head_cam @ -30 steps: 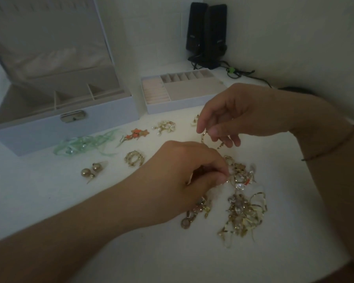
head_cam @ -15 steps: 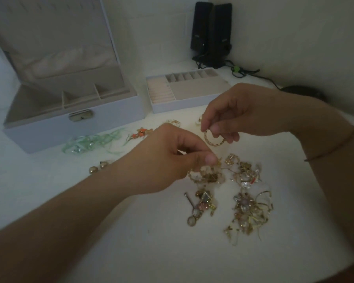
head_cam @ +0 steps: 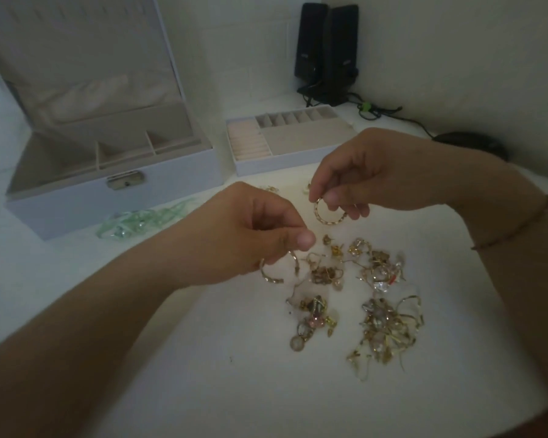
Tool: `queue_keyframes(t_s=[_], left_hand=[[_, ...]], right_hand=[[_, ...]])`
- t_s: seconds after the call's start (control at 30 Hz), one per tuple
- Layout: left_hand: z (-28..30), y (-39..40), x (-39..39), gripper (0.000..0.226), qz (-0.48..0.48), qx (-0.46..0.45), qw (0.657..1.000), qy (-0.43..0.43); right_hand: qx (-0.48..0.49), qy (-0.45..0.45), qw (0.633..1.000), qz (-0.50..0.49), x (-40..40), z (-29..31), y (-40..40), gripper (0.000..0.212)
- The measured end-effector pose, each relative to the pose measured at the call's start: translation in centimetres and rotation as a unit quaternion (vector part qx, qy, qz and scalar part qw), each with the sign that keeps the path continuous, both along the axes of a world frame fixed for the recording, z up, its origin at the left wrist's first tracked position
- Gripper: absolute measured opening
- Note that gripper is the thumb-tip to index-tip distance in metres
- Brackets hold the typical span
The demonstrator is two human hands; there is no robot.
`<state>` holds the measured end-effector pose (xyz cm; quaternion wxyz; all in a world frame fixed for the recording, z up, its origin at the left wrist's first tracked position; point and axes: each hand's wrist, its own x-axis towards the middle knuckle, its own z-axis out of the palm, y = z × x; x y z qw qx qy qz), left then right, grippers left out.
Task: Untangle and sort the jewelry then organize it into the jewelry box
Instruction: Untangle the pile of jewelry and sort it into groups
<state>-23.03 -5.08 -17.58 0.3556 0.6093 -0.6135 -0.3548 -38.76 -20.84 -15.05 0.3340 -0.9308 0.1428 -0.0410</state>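
My right hand [head_cam: 383, 172] holds a gold hoop earring [head_cam: 326, 213] in a narrow grip, pinched at its top between thumb and forefinger; the hoop hangs free above the desk [head_cam: 203, 390]. My left hand [head_cam: 234, 235] holds a second gold hoop [head_cam: 279, 270] in a curled grip; that hoop hangs below the fingers, just beside the tangled jewelry. A thin bracelet [head_cam: 513, 230] sits on my right wrist.

The tangled jewelry pile [head_cam: 361, 298] lies on the white desk below and between both hands, in several loose clusters of gold pieces, some with pale stones. A green ribbon-like piece [head_cam: 140, 221] lies to the left, just in front of the jewelry box [head_cam: 114, 197].

The jewelry box stands at the far left with its lid raised; its beige compartments are visible behind a metal latch [head_cam: 125, 180]. A separate insert tray [head_cam: 285, 140], with ring rolls at its left and small cells along its rear edge, sits to the right of the box.

Two black speakers [head_cam: 326, 52] stand at the rear against the wall, with cables running rightward. A dark object [head_cam: 469, 143] lies behind my right forearm; I cannot tell what it is.
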Motion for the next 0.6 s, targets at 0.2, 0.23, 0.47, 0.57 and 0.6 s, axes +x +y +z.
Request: queue_keyframes(t_s=[0.2,0.23,0.47,0.57,0.6], left_hand=[[0.4,-0.2,3.6,0.021,0.051,-0.002,0.998,0.049],[0.4,-0.2,4.1,0.02,0.072,-0.01,0.996,0.05],[-2.1,-1.6,1.6,0.027,0.133,-0.056,0.968,-0.205],[-1.9,-1.7,1.3,0.029,0.13,-0.06,0.96,-0.239],[-1.9,-1.7,1.4,0.029,0.136,-0.064,0.956,-0.25]], right_hand=[[-0.012,-0.037,0.997,-0.063,0.8,-0.4,0.1,0.01],[-0.017,-0.05,0.995,-0.083,1.0,-0.6,0.1,0.009],[-0.104,-0.093,0.98,-0.14,2.2,-1.6,0.7,0.016],[-0.133,-0.075,0.981,-0.117,2.7,-2.0,1.3,0.015],[-0.133,-0.074,0.982,-0.113,2.8,-2.1,1.4,0.015]])
